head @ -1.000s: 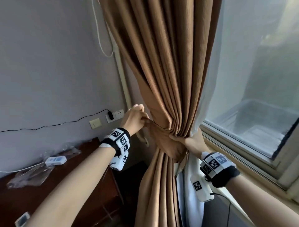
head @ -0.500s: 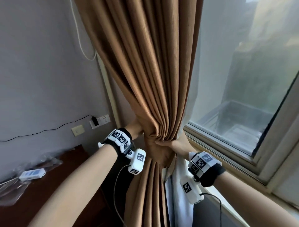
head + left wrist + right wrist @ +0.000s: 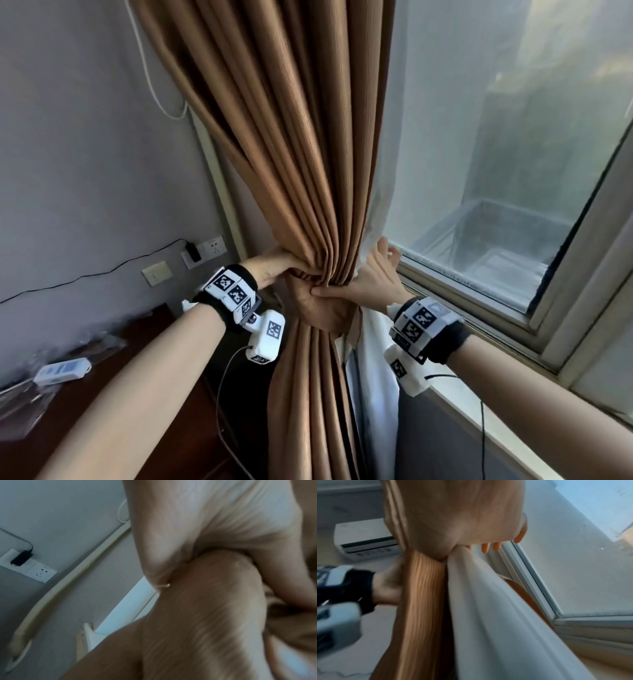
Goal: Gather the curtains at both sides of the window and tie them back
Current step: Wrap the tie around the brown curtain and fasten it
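Observation:
A brown curtain [image 3: 301,154] hangs gathered into a tight bundle, with a white sheer [image 3: 373,359] behind it. A tieback band [image 3: 318,308] of the same brown cloth wraps the waist of the bundle. My left hand [image 3: 274,267] grips the band and the folds from the left; the left wrist view shows only my palm [image 3: 205,513] closed over brown cloth [image 3: 205,601]. My right hand [image 3: 370,281] clasps the bundle from the right, thumb pressed across the front and fingers reaching behind on the window side. The right wrist view shows those fingertips [image 3: 488,546] past the curtain [image 3: 423,588].
The window frame and sill [image 3: 479,308] run close on the right. A dark wooden desk [image 3: 102,394] with a white remote [image 3: 63,369] and plastic wrap stands at the left, below wall sockets [image 3: 214,246] holding a plugged charger. An air conditioner [image 3: 364,539] shows in the right wrist view.
My left hand, which held the band out to the left, has come in against the bundle. My right hand's fingers have stretched out behind the curtain.

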Demonstrator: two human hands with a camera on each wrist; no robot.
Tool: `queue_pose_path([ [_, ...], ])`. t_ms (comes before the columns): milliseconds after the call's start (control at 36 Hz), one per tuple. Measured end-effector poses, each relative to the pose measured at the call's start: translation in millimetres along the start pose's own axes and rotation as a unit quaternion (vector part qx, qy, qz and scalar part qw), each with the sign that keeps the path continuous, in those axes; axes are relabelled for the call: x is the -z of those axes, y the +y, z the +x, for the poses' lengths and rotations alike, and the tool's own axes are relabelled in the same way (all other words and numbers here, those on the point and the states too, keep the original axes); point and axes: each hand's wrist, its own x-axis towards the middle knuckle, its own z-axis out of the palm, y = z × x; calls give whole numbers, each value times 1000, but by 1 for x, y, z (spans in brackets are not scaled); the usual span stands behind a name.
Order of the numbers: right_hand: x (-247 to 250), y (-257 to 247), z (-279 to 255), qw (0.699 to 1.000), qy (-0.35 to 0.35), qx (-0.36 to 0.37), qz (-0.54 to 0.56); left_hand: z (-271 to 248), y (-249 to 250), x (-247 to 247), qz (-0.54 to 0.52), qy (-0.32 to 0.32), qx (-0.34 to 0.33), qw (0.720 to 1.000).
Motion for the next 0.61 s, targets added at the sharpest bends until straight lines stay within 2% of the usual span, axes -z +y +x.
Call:
queue_pose_path([
  [83,6,1,8,995,-96,-1,-15,0,-5,-5,-15,55,-24,998],
  [139,7,1,11,991,-130,11,12,-1,-6,-7,-27,73,-29,997],
  [222,7,2,12,984,-159,21,73,-2,-3,-7,-18,58,-18,998],
  [361,21,-8,11,973,-219,25,66,-7,2,-3,-18,23,20,999],
  [444,24,-11,13,974,-219,33,47,-9,1,-3,-16,36,16,999],
  [611,24,-2,26,970,-217,80,-72,-2,-1,-5,-11,100,-10,995],
])
